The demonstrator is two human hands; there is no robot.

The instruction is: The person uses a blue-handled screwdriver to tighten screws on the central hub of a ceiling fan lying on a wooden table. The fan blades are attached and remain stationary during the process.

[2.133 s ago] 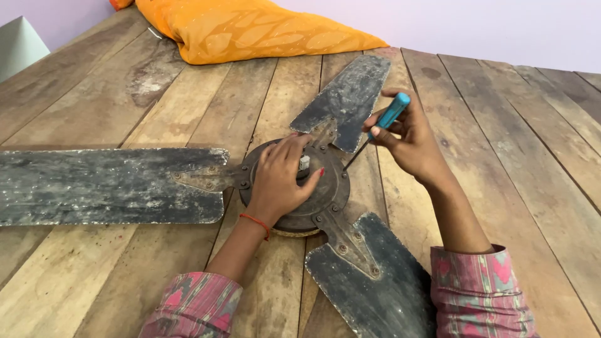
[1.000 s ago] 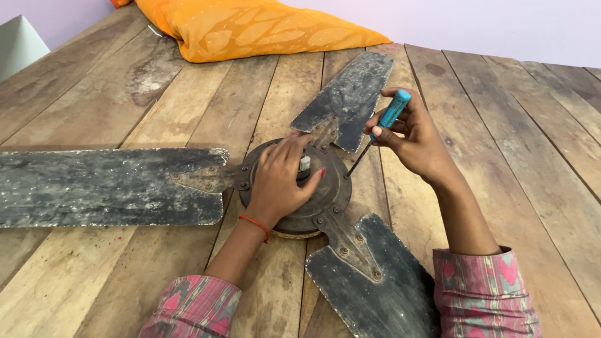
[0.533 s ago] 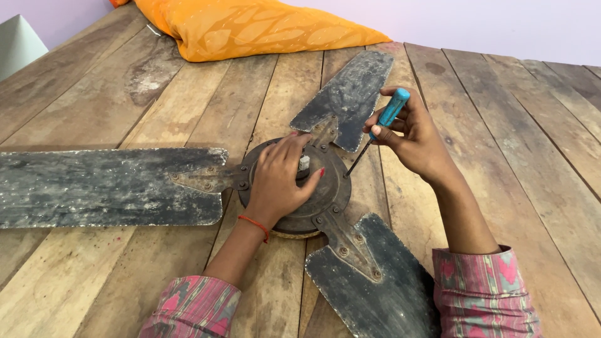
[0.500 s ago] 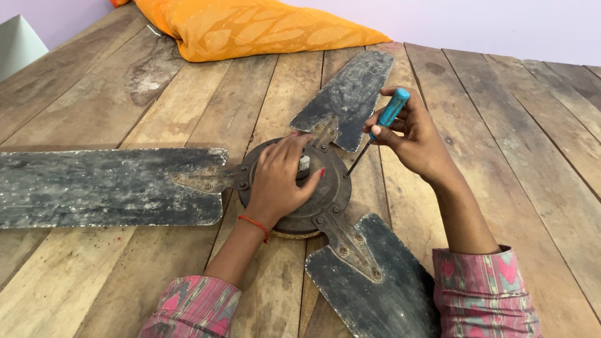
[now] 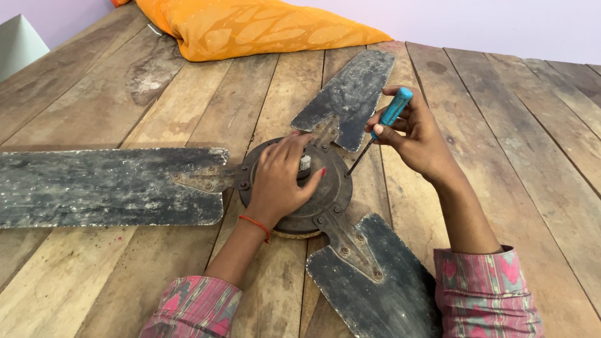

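Flat on the wooden plank surface (image 5: 501,125) lay an old ceiling fan, its round motor hub (image 5: 325,200) serving as the centre of everything. Over the hub rested the left hand (image 5: 282,178), palm down, fingers curled loosely around the short shaft stub (image 5: 305,163) that stuck up from the hub's middle; a red thread bracelet (image 5: 255,225) circled the wrist just nearer the person. Just beyond the hub's far right edge, the right hand (image 5: 416,134) was closed around a screwdriver with a blue handle (image 5: 392,111), its thin shank slanting down so the tip met the hub's rim beside a blade bracket. Three dirty dark blades spread from the hub: one long blade (image 5: 106,186) to its left, one (image 5: 350,94) angled away beyond it, and one (image 5: 375,281) toward the person on the right. Well beyond the hub, at the far edge of the planks, sat an orange cushion (image 5: 250,28). Pink patterned sleeves (image 5: 485,294) covered both forearms.
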